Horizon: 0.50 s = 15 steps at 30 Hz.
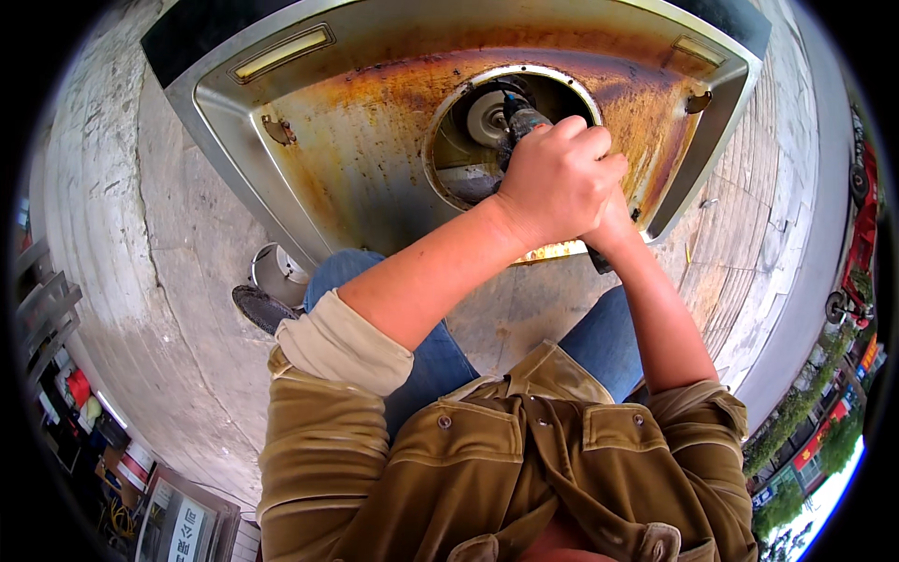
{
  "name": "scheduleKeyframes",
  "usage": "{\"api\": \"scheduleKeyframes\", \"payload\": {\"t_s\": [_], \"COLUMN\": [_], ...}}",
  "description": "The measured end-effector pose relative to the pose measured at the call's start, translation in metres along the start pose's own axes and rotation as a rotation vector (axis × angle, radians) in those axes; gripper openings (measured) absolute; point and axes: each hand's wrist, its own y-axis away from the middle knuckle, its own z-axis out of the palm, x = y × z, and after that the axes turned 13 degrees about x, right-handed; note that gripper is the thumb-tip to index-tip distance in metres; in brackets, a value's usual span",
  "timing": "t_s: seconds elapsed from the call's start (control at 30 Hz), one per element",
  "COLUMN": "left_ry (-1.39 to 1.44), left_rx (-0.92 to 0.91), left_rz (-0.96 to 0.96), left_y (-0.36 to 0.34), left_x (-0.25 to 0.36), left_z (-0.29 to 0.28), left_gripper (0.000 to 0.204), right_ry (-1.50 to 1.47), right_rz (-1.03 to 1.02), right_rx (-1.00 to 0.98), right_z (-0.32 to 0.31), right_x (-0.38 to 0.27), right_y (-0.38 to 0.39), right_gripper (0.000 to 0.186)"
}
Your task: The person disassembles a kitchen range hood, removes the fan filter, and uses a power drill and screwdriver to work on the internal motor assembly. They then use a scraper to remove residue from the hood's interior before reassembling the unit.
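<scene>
A large metal range hood [356,178], stained with brown grease, lies in front of me with its inner side facing up. Its round opening [434,155] shows a grey round hub [487,119] and dark parts inside. My left hand [559,178] is closed around a long dark handheld power tool [524,117], whose exact kind I cannot make out. Partly covered by the left, my right hand [613,220] grips the same tool lower down. The tool's tip reaches into the opening beside the hub, and its black rear end sticks out below my hands.
On the pavement by my left shoe [257,307] is a round metal housing [279,273]. My knees come close to the hood's near edge. A glass-sided case [183,520] and assorted goods stand at the lower left. A road [815,206] and a red vehicle [862,225] lie to the right.
</scene>
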Motion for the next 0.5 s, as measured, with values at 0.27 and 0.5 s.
{"api": "scheduleKeyframes", "payload": {"t_s": [0.27, 0.5], "left_ry": [0.013, 0.037], "left_rx": [-0.039, -0.012], "left_rz": [0.045, 0.071], "left_y": [0.004, 0.018], "left_x": [-0.004, 0.0], "left_z": [-0.002, -0.008], "left_gripper": [0.008, 0.009], "right_ry": [0.0, -0.033], "right_rz": [0.003, 0.059], "right_rx": [0.151, 0.184], "right_z": [0.007, 0.019], "right_x": [-0.015, -0.016], "right_y": [0.007, 0.019], "right_gripper": [0.021, 0.024]}}
